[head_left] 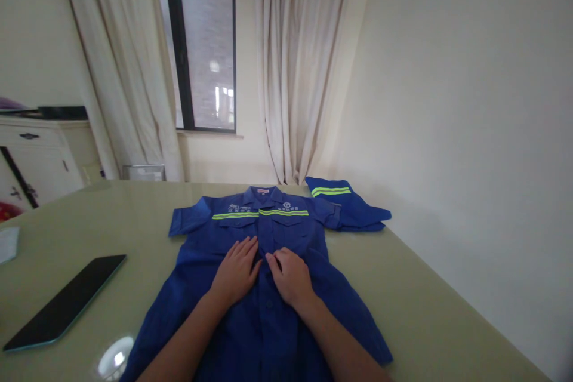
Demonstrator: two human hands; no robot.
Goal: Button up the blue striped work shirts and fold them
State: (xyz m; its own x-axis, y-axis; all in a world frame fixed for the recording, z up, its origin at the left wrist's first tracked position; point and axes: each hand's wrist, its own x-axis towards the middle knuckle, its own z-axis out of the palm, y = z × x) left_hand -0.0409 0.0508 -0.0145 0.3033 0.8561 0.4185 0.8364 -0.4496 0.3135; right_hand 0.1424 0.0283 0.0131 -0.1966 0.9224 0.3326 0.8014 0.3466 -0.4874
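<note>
A blue short-sleeved work shirt (277, 334) with yellow-green reflective stripes lies front up on the table, its collar at the far end. On the left side of the button strip, my left hand (237, 267) rests with its fingers stretched out on the cloth. My right hand (290, 274) is at the button strip just right of it, fingers curled, thumb and fingertips against the cloth edge. Whether cloth is pinched there is hard to make out. A second blue garment (358, 209) with the same striping lies folded beyond the shirt's right sleeve.
The pale green glossy table (430, 310) borders a wall on the right. On the left lie a dark flat tablet-like object (67, 301) and a whitish item (8, 243). Curtains (295, 71), a window (208, 42) and a white cabinet (45, 155) stand behind.
</note>
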